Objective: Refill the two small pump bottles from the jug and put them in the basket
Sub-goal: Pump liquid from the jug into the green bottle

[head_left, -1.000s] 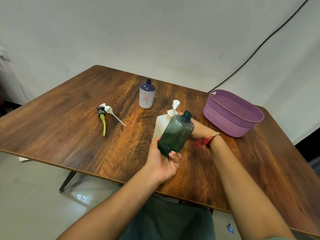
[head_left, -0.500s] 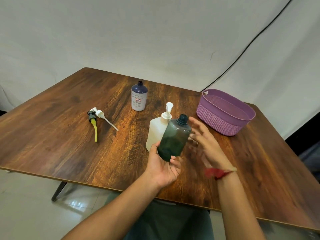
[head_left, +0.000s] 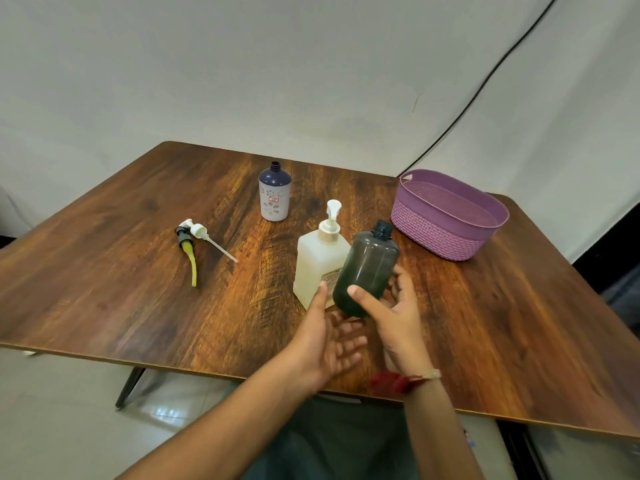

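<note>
My right hand (head_left: 398, 323) grips a dark green bottle (head_left: 367, 268) with no cap, tilted and held above the table, thumb on its front and fingers behind. Just below the bottle's base, my left hand (head_left: 332, 344) lies palm up with its fingers spread, holding nothing. Right behind the green bottle stands the white jug (head_left: 317, 261) with a pump top. A small blue-and-white bottle (head_left: 274, 197) stands open farther back. The purple basket (head_left: 443, 237) sits empty at the right.
Two removed pump heads lie on the left of the wooden table (head_left: 121, 271): a dark one with a yellow tube (head_left: 187, 251) and a white one with a thin tube (head_left: 204, 235). A black cable (head_left: 485, 77) runs down the backdrop behind the basket.
The green bottle has passed from my left hand to my right hand. My left hand has let go and opened under it. The view has shifted a little.
</note>
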